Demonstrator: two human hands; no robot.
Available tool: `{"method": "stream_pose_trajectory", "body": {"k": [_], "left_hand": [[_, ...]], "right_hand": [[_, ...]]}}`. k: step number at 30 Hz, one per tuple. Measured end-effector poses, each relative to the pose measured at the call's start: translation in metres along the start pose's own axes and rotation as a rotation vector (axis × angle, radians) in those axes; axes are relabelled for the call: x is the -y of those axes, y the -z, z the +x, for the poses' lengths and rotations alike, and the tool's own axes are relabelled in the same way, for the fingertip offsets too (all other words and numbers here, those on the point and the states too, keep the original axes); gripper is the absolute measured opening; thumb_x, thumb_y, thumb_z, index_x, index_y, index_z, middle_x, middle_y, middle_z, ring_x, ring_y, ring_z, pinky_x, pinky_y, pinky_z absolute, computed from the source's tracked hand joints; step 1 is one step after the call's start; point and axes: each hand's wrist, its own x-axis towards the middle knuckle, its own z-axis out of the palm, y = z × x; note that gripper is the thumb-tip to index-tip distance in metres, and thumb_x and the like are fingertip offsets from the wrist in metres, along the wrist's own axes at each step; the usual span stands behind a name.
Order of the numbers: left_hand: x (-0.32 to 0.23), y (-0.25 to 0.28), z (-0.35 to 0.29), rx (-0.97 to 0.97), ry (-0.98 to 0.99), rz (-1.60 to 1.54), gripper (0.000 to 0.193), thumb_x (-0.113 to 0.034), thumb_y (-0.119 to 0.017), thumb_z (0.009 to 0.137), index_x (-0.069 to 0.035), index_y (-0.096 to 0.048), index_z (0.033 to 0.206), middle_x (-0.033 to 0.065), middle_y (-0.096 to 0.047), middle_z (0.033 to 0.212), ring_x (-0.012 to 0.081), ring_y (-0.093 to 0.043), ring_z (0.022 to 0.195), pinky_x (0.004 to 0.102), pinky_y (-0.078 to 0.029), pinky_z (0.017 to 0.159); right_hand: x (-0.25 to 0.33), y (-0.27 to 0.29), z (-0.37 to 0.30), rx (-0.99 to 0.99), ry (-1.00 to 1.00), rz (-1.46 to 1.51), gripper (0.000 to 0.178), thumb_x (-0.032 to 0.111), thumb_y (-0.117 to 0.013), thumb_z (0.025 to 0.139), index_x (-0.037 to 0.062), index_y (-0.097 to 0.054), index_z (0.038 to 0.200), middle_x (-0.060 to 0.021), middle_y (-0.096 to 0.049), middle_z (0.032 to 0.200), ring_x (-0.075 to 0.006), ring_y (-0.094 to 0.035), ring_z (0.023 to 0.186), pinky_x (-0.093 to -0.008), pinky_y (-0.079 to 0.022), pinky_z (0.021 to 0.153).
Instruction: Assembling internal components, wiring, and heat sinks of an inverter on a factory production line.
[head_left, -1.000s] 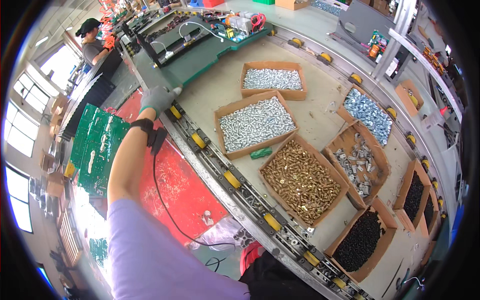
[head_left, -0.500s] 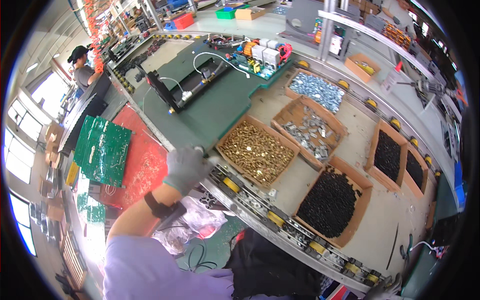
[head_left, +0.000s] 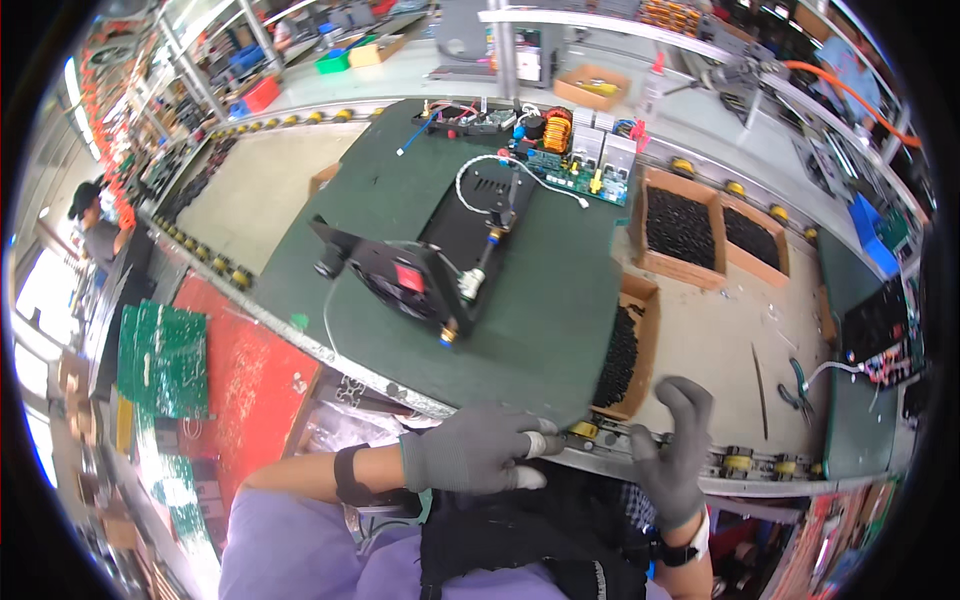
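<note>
My left hand [head_left: 485, 447], in a grey glove with pale fingertips, is by the front edge of a dark green board [head_left: 530, 365]. Its fingers stretch to the right, and nothing shows in them. My right hand [head_left: 672, 450], gloved the same way, is raised near the rail with its fingers apart and empty. On the board lies a black metal chassis [head_left: 463, 215] with an upright black panel [head_left: 405, 280], a white cable and brass-coloured fittings. Behind it stands a circuit board [head_left: 580, 160] with orange coils and pale heat sinks.
A cardboard bin of black parts [head_left: 620, 355] is partly hidden by the board. Two more bins of black parts [head_left: 680, 228] stand farther back. Pliers [head_left: 797, 390] and a thin dark rod [head_left: 759, 390] lie at right. Yellow rollers [head_left: 738, 462] line the rail. Another person [head_left: 98, 235] is at far left.
The green board has moved right along the line and now covers the brass and silver parts' bins. My left hand has moved right along the edge; my right hand has risen into fuller view.
</note>
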Motion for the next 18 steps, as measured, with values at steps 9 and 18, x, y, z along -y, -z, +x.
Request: {"method": "stream_pose_trajectory", "body": {"k": [9,18], "left_hand": [[0.022,0.045,0.009,0.282,0.088,0.011,0.048,-0.032,-0.071,0.086,-0.008,-0.059,0.126,0.0128,-0.063,0.117,0.0331,-0.062,0.104,0.0414,-0.050,0.085],[0.018,0.037,0.083,-0.273,-0.148,-0.095,0.087,-0.052,-0.063,0.088,-0.007,-0.025,0.152,0.0256,-0.052,0.135,0.0421,-0.053,0.121,0.0415,-0.045,0.098]], "right_hand": [[-0.002,-0.004,0.028,-0.092,0.039,0.192,0.047,0.025,-0.068,0.089,-0.0013,-0.052,0.124,-0.0181,-0.056,0.118,-0.0310,-0.057,0.103,-0.0426,-0.048,0.087],[-0.067,-0.018,-0.024,-0.669,-0.437,0.897,0.074,0.062,-0.050,0.093,0.0015,-0.045,0.136,-0.0099,-0.059,0.117,-0.0201,-0.060,0.105,-0.0365,-0.051,0.090]]}}
